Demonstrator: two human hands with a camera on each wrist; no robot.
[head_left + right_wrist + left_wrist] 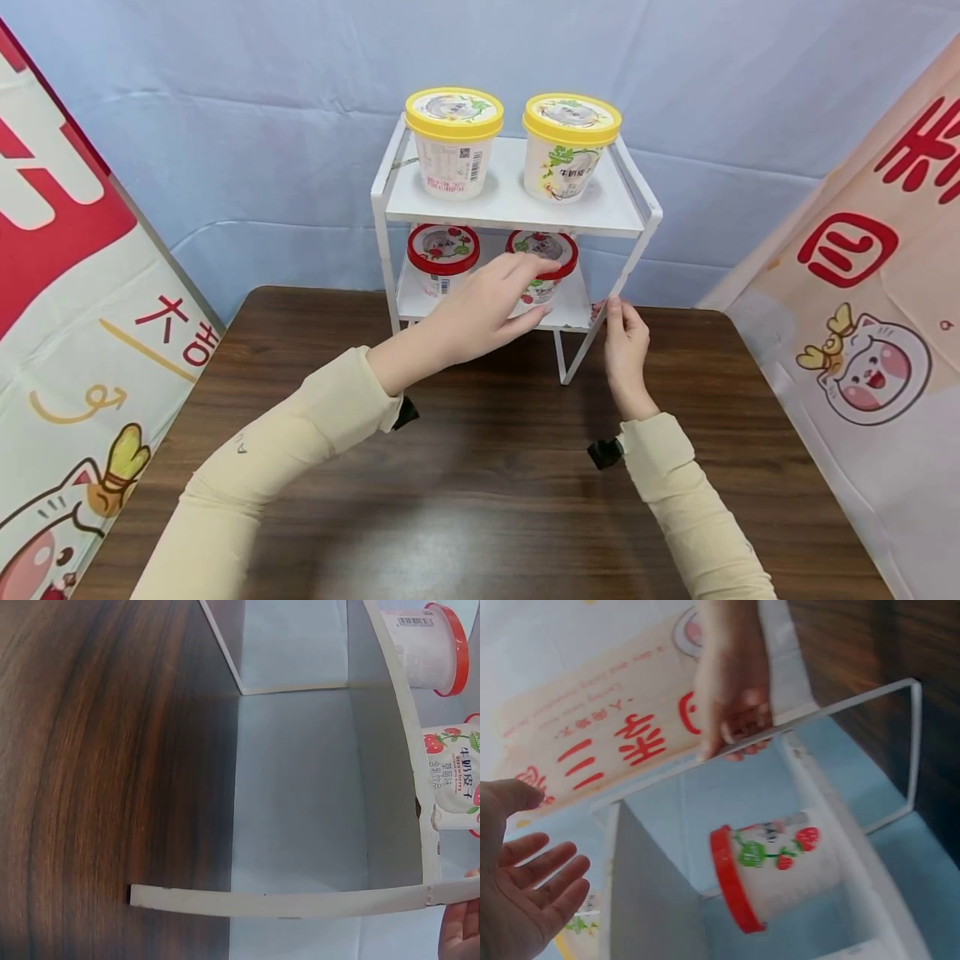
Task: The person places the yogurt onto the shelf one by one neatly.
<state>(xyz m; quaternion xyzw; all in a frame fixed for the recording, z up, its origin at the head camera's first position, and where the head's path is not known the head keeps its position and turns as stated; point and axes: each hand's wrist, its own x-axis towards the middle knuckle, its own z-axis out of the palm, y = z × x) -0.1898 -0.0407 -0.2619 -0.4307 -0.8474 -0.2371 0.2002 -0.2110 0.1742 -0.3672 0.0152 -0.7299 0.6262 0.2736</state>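
Observation:
A white two-tier shelf rack (517,218) stands at the back of the table. My right hand (627,346) grips its right front leg at about the height of the lower shelf. In front of the lower shelf is my left hand (483,308), fingers extended and nothing in its grasp. It overlaps the right red-lidded tub (538,292) in the head view. The left wrist view has this strawberry-printed tub (780,859) apart from the left hand (536,889). Another red-lidded tub (443,254) is beside it. Two yellow-lidded tubs, left (454,146) and right (570,150), stand upright on the top shelf.
The rack stands on a dark wooden table (480,467). Behind it hangs a pale blue cloth (300,150). Printed banners flank the table at left (82,275) and right (847,350). Each sleeve end has a black strap (603,452).

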